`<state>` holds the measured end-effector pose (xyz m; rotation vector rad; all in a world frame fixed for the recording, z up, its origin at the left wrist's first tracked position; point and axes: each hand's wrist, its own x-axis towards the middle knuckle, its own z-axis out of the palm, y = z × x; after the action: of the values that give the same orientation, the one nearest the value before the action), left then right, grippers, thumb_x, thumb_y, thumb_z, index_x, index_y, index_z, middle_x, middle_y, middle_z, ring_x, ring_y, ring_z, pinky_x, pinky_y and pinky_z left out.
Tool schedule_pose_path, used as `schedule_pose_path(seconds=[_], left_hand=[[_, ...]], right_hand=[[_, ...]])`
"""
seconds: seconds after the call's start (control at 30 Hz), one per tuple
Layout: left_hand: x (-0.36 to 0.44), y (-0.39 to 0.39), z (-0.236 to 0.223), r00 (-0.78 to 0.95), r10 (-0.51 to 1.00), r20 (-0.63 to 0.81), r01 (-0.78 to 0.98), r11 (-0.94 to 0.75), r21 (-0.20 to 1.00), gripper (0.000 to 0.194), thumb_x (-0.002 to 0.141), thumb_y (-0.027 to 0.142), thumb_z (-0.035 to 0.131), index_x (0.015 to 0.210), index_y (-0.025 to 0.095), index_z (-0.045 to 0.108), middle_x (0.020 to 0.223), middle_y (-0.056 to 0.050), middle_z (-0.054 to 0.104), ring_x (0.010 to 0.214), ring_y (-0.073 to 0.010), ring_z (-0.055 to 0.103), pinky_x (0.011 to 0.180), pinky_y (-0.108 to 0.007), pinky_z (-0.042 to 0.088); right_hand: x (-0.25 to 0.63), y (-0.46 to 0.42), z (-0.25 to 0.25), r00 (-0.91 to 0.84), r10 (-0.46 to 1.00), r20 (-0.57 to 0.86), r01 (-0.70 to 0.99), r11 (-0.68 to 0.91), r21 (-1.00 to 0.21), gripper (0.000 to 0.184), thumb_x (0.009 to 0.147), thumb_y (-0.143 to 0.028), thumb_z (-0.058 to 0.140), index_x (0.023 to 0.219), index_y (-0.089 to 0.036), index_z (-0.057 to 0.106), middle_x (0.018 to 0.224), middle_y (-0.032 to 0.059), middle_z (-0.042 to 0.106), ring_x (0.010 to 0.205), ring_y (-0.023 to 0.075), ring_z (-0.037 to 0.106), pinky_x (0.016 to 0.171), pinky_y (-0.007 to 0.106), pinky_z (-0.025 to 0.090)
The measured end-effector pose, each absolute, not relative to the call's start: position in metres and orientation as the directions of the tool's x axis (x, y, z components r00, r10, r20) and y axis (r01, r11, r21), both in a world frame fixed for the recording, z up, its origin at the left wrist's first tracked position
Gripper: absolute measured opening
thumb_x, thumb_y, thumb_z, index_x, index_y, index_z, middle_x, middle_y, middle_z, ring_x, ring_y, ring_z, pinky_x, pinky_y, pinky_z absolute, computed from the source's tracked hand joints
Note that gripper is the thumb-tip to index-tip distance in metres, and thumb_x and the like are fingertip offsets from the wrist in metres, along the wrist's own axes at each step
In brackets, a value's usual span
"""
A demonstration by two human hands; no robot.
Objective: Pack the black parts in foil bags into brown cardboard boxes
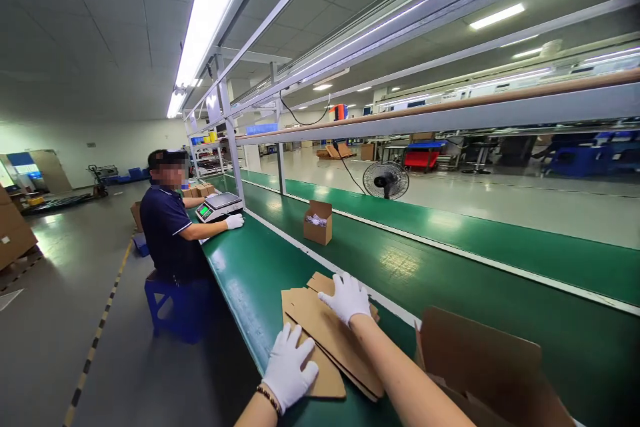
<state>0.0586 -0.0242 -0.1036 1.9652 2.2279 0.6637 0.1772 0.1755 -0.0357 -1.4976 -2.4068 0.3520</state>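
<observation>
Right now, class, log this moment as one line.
left hand: on flat cardboard | right hand: on flat cardboard | nearby: open carton, co-worker at scale

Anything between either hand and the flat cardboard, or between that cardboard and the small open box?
Nothing visible separates the left hand or right hand from the flat cardboard; both rest on it. Between it and the small open box, only the white strip crosses.
</observation>
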Motion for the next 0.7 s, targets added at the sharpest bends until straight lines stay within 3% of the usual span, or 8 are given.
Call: schedule_pose_path(seconds=[0.1, 0.2, 0.37, 0.5, 0.6, 0.7], left_hand=[[0.046, -0.028, -0.114, -0.085, 0.958, 0.273, 0.935, -0.018, 0.355, 0.038, 0.079, 0.035, 0.064, 0.116, 0.031, 0.067, 0.141, -0.006, 0.054, 0.136, -0.0378, 0.038, 0.115, -0.054, 0.029], [0.042, -0.027, -0.117, -0.046, 0.934, 0.353, 0.918, -0.1, 0.384, 0.033, 0.076, 0.035, 0.068, 0.109, 0.034, 0.067, 0.134, -0.002, 0.058, 0.131, -0.0337, 0.043, 0.115, -0.052, 0.031], [0.05, -0.026, -0.103, -0.074, 0.928, 0.365, 0.862, -0.124, 0.491, 0.048, 0.074, 0.034, 0.069, 0.121, 0.034, 0.061, 0.135, -0.001, 0.057, 0.129, -0.0301, 0.047, 0.119, -0.048, 0.026], [0.049, -0.029, -0.102, -0.127, 0.953, 0.274, 0.827, -0.051, 0.56, 0.059, 0.075, 0.035, 0.066, 0.133, 0.029, 0.054, 0.141, -0.005, 0.053, 0.137, -0.033, 0.039, 0.12, -0.048, 0.025], [0.042, -0.031, -0.109, -0.164, 0.957, 0.24, 0.787, -0.02, 0.616, 0.052, 0.079, 0.031, 0.059, 0.13, 0.024, 0.059, 0.145, -0.008, 0.05, 0.142, -0.0329, 0.032, 0.121, -0.047, 0.023], [0.039, -0.03, -0.107, -0.308, 0.922, 0.236, 0.648, 0.022, 0.762, 0.041, 0.086, 0.033, 0.05, 0.122, 0.021, 0.065, 0.138, -0.01, 0.056, 0.136, -0.031, 0.042, 0.12, -0.047, 0.025]], right_hand=[[0.156, 0.197, -0.041, -0.416, 0.909, 0.032, 0.845, 0.4, -0.356, 0.079, 0.077, -0.065, 0.058, 0.136, -0.014, 0.046, 0.144, 0.0196, 0.041, 0.133, 0.0382, 0.037, 0.105, 0.056, 0.029], [0.141, 0.213, -0.048, -0.421, 0.9, -0.113, 0.861, 0.357, -0.362, 0.084, 0.068, -0.066, 0.07, 0.131, -0.014, 0.05, 0.13, 0.0176, 0.055, 0.118, 0.0346, 0.054, 0.094, 0.051, 0.042], [0.137, 0.228, -0.056, -0.383, 0.888, -0.255, 0.899, 0.295, -0.324, 0.042, 0.088, -0.05, 0.061, 0.111, -0.015, 0.062, 0.113, 0.0089, 0.064, 0.098, 0.0211, 0.063, 0.087, 0.042, 0.05], [0.145, 0.227, -0.041, -0.338, 0.92, -0.198, 0.908, 0.263, -0.327, 0.047, 0.089, -0.049, 0.058, 0.117, -0.011, 0.058, 0.114, 0.0134, 0.064, 0.101, 0.0239, 0.064, 0.088, 0.042, 0.049], [0.15, 0.215, -0.015, -0.317, 0.943, -0.1, 0.892, 0.261, -0.369, 0.061, 0.086, -0.052, 0.052, 0.124, -0.004, 0.051, 0.116, 0.0232, 0.061, 0.105, 0.0321, 0.064, 0.085, 0.042, 0.048], [0.158, 0.194, 0.014, -0.307, 0.952, 0.0, 0.863, 0.279, -0.421, 0.066, 0.085, -0.056, 0.046, 0.13, -0.007, 0.044, 0.118, 0.0244, 0.058, 0.104, 0.0355, 0.064, 0.082, 0.043, 0.048]])
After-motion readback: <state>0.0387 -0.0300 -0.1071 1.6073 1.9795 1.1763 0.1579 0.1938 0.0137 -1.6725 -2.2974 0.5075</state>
